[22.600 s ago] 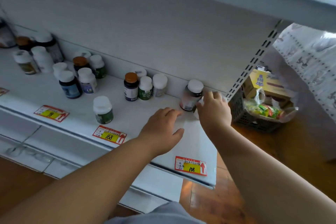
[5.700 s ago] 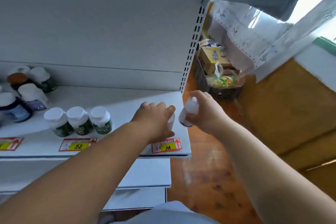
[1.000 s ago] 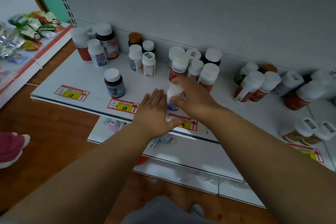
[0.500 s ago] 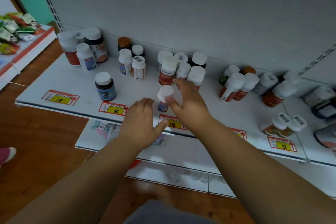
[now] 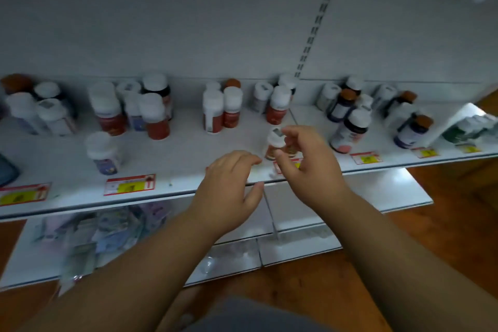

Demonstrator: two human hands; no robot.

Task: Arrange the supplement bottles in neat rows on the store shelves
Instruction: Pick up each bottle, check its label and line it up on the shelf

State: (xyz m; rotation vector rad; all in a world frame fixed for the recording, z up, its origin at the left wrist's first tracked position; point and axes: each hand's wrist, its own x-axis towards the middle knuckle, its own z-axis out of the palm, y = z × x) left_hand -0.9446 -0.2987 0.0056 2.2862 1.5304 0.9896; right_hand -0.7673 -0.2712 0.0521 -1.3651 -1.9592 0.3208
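Head view: looking down at a white store shelf [image 5: 188,153], pretty blurry overall tbh

Right hand [image 5: 310,167]: fingers [image 5: 297,132] curled around a small white-capped bottle [image 5: 275,143] with an orange-ish label, thumb on its lower front. Can't tell if the bottle is sitting on the shelf or lifted a bit

Left hand [image 5: 229,191]: holding nothing, fingers loosely bent and narrow, hovering over the shelf's front edge just left of the held bottle

Behind the right fingers: a red-label bottle [image 5: 279,105] with a white cap, plus a few more caps against the back wall

Left of the fingers: a pair of red-label bottles [image 5: 222,113] standing side by side, then a messier cluster [image 5: 132,108] further left, and one lone bottle [image 5: 102,152] out in front nearer the edge

Right of the fingers: dark bottles, one with a pinkish label [image 5: 350,131] close by, a purple-label one [image 5: 412,131] further off

Price tags [image 5: 129,184]: red and yellow, stuck along the front lip of the shelf

Below the hands: lower shelf [image 5: 377,191] with some loose packets [image 5: 107,226] on the left, wood floor [image 5: 458,237] under that
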